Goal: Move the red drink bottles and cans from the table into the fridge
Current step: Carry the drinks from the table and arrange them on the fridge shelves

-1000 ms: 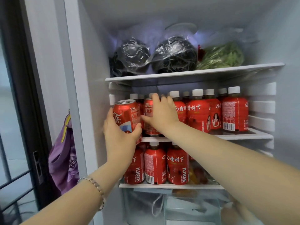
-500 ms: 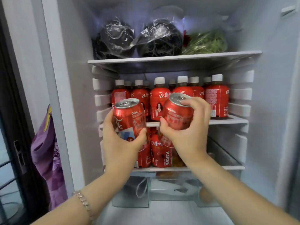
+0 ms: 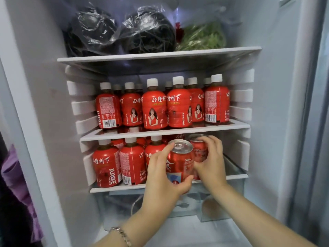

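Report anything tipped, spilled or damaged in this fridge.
Nothing stands out. The bottles on the middle shelf and lower shelf stand upright, no spill shows, and the front can in the left hand and the rear can in the right hand are upright.

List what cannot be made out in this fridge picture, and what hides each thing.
Head view: rear red metal can, label hidden by right hand and the front red cola can in the left hand.
Head view: back-row red plastic bottles, bodies hidden by front-row bottles.
Head view: clear plastic drawer, contents blurred.
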`<state>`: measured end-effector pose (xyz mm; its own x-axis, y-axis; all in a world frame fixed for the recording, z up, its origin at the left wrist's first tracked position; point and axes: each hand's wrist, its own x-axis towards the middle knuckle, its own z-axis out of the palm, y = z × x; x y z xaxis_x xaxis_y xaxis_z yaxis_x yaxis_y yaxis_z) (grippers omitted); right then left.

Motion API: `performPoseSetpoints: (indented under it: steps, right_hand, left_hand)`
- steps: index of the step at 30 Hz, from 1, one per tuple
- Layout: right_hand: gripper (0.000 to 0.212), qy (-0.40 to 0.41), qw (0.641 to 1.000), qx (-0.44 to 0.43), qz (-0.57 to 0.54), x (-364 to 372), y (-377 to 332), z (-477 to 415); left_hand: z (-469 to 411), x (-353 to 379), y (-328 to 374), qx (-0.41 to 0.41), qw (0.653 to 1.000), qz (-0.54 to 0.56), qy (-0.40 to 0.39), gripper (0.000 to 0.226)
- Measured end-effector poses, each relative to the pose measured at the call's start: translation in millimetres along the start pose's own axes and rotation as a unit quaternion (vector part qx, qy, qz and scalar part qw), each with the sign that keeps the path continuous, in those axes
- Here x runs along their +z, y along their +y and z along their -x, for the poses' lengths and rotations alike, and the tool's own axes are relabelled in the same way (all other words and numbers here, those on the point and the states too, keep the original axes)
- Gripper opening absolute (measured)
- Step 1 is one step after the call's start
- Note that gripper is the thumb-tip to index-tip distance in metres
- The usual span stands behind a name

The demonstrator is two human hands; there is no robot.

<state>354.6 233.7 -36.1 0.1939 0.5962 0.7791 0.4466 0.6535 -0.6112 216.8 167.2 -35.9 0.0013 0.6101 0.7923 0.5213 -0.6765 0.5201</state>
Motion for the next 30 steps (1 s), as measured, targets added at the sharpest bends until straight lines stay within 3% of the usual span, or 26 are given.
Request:
performPoseSetpoints:
  steps: [3,7,11,13,15,18,22,24,27,30]
  right_hand:
    - [0.067,-0.078,0.995,0.061,-0.006,6.0,0.7,-11.5]
    - [0.062,-0.217,0.963,0.094,0.126,2.9,4.5,-31.9]
    - [0.070,-0.289,0.937,0.137,0.138,-1.4,5.4,-29.9]
    - [0.061,-0.258,0.947,0.158,0.109,-2.7,6.4,-24.1]
    - [0.040,-0.165,0.969,0.176,0.056,-4.7,3.2,-20.2]
    - [0.027,-0.050,0.983,0.147,-0.102,-9.1,-13.0,-15.5]
    - [0.010,-0.118,0.970,0.135,-0.166,-3.4,-28.8,-10.7]
    - [0.021,-0.132,0.963,0.158,-0.172,-0.3,-26.9,-8.0]
    - [0.024,-0.081,0.972,0.152,-0.161,-1.2,-19.8,-1.5]
    - [0.027,-0.028,0.974,0.147,-0.171,0.0,-14.5,3.1]
  left_hand:
    - [-1.6,1.4,-6.5,-0.017,1.000,-0.006,0.008,0.092]
    - [0.0,2.6,-14.6,-0.032,0.999,-0.019,0.014,0.089]
    - [-0.9,9.2,-13.9,-0.039,0.999,-0.027,-0.005,0.086]
    - [-1.1,13.7,-13.5,-0.052,0.998,-0.017,-0.010,0.083]
    - [-1.7,15.0,-13.9,-0.062,0.998,-0.011,-0.009,0.080]
    - [-7.5,16.5,-13.6,-0.069,0.998,-0.012,-0.011,0.081]
    - [-20.7,23.5,-8.5,-0.055,0.998,0.003,-0.009,0.078]
    - [-24.9,28.4,-6.9,-0.064,0.998,0.012,-0.018,0.077]
    - [-27.5,33.3,-4.0,-0.072,0.995,-0.009,-0.069,0.079]
    - [-32.6,34.4,-0.8,-0.017,0.984,-0.114,-0.133,0.082]
